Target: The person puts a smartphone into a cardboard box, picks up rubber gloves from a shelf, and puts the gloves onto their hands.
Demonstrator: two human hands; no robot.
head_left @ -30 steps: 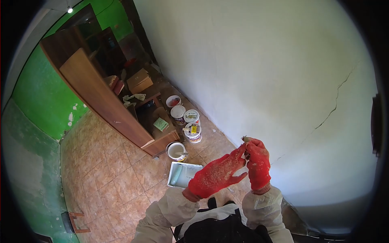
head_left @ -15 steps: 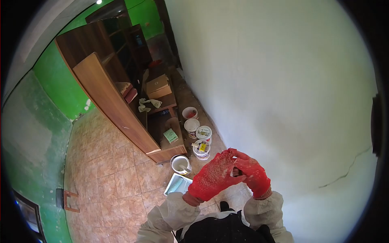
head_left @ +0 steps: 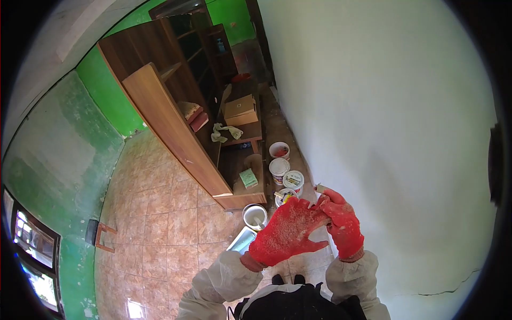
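Observation:
Both my hands wear dusty red gloves and meet in front of the white wall. My left hand has its back toward me, with the thumb held apart from the fingers. Its fingertips touch my right hand, whose fingers are bent closed against them. A small pale thing sticks out by the right fingertips; its kind is too small to tell. Behind the left hand, a white bucket has a handled tool in it. A paint tray lies partly hidden beside that hand.
Several white paint buckets stand along the wall's foot. A wooden shelf unit holds a cardboard box, a pale cloth and a green packet. Tiled floor spreads to the left, with a small wooden frame by the green wall.
The view has swung, so the shelf and buckets appear further right. My left thumb has moved away from the right hand, and a small pale thing now shows at the right fingertips.

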